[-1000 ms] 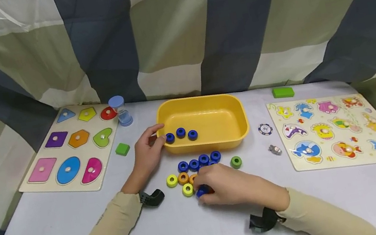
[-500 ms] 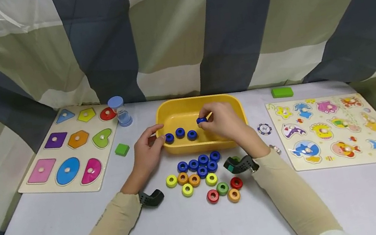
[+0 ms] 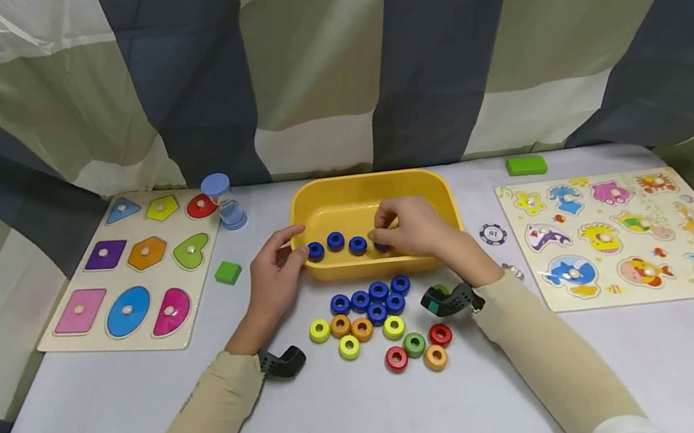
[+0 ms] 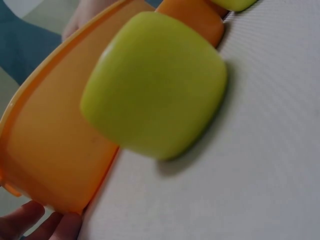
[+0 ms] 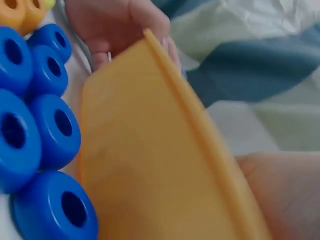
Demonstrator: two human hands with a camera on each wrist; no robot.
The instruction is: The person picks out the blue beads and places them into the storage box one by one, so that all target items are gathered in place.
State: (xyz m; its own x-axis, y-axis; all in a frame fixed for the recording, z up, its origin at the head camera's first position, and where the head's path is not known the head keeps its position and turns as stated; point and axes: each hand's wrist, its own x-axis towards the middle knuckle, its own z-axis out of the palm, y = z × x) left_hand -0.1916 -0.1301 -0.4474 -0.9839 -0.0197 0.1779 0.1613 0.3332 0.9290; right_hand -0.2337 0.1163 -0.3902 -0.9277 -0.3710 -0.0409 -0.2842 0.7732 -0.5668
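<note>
A yellow plastic tray (image 3: 356, 269) stands mid-table. My left hand (image 3: 273, 280) grips its left end, thumb on the near side and fingers round the corner. My right hand (image 3: 414, 226) is inside the tray, fingertips pinching a blue ring-shaped bead (image 3: 382, 247) low by the tray floor; the fingers partly hide it. To its left in the tray lie several blue beads (image 3: 357, 245). In front of the tray, more blue beads (image 3: 378, 291) lie grouped on the table, also seen beside the tray wall in the right wrist view.
Nearer me lie yellow (image 3: 349, 348), orange (image 3: 362, 330), green (image 3: 414, 345) and red beads (image 3: 396, 359). A shape puzzle board (image 3: 185, 307), sand timer (image 3: 225, 203) and green block (image 3: 227, 272) stand left. Right are a sea-animal puzzle board (image 3: 576, 250), poker chip (image 3: 493, 234) and another green block (image 3: 526, 165).
My right hand has carried a blue bead from the table group into the tray, then lowered it beside the other blue beads. My left hand has stayed at the tray's left end.
</note>
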